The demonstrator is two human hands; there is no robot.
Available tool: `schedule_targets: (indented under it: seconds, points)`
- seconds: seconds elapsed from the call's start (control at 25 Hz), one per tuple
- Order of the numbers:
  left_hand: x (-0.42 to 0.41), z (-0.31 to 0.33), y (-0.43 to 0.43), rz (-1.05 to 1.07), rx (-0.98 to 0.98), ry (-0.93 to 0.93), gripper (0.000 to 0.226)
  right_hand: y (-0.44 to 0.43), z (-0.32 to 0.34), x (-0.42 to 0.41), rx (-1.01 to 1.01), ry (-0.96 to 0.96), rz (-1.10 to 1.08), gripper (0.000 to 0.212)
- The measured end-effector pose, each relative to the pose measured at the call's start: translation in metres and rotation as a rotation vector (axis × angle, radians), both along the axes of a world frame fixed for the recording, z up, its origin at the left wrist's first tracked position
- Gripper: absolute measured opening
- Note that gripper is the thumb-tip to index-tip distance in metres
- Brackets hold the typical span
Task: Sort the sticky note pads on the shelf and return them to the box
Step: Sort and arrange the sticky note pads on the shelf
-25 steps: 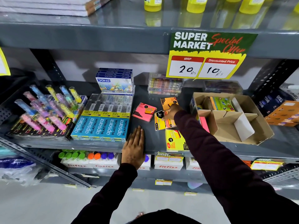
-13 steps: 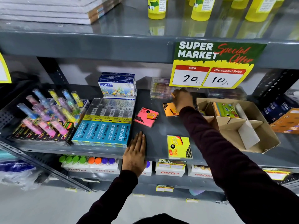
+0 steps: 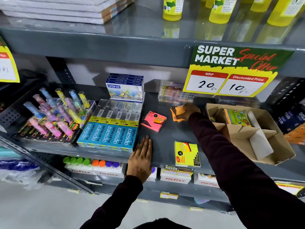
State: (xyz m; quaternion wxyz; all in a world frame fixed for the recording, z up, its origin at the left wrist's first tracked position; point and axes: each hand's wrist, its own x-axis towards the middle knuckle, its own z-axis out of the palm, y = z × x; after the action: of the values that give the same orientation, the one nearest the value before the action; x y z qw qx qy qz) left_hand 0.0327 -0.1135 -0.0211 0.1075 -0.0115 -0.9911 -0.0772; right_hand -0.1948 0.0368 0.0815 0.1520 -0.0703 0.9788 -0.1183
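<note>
An orange sticky note pad [image 3: 176, 110] lies on the grey shelf [image 3: 165, 142], and my right hand [image 3: 187, 111] is closed around its right side. A pink pad [image 3: 153, 121] rests left of it. A yellow pad [image 3: 186, 153] sits near the shelf's front edge. The divided cardboard box [image 3: 257, 142] stands at the right, with a green pad [image 3: 237, 117] in a back compartment. My left hand [image 3: 140, 158] lies flat on the shelf's front edge, fingers together, holding nothing.
Blue Apsara pencil boxes [image 3: 109, 135] and Doms pastel boxes [image 3: 126, 87] stand left of the pads. A rack of coloured tubes [image 3: 54, 113] fills the far left. A price sign [image 3: 231, 73] hangs above the box. Clear cases [image 3: 173, 95] sit at the back.
My right hand took a yellow pad from mid-shelf toward the box, reached to the back, then came down onto the orange pad. My left hand stayed put.
</note>
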Motion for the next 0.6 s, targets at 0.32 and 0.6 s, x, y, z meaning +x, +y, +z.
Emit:
schedule_targets:
  seconds: [0.32,0.6]
  points:
    - [0.000,0.002,0.001,0.012,-0.023,-0.006,0.091,-0.015,-0.009,0.010,0.055,0.113,-0.090,0.082]
    - [0.000,0.001,0.001,0.016,-0.017,0.011,0.093,-0.018,-0.006,0.016,0.087,0.138,-0.091,0.084]
